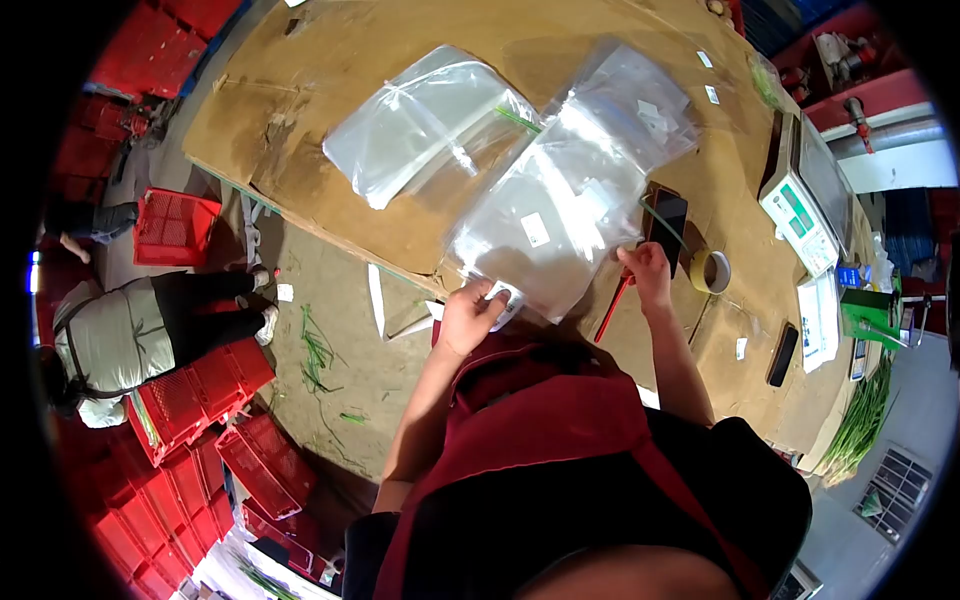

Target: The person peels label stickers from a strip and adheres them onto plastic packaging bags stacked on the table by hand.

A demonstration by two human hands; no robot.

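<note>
My left hand [468,318] is closed on a small white label [508,298] at the near edge of a stack of clear plastic bags [560,190]. Another white label [535,229] lies on the bags. My right hand [648,274] is at the right edge of the stack, its fingers curled in. A slim red stick-like tool [612,308] runs out from under those fingers and appears to be held in them. Beyond that hand lies a dark flat device [668,215], and a roll of tape [711,271] is to its right.
More clear bags [430,120] lie on the brown tabletop [300,60]. On the right stand a weighing scale [803,215], a phone [783,355] and green stalks [862,415]. Another person [120,335] is on the left among red crates [205,395]. Green scraps [316,350] litter the floor.
</note>
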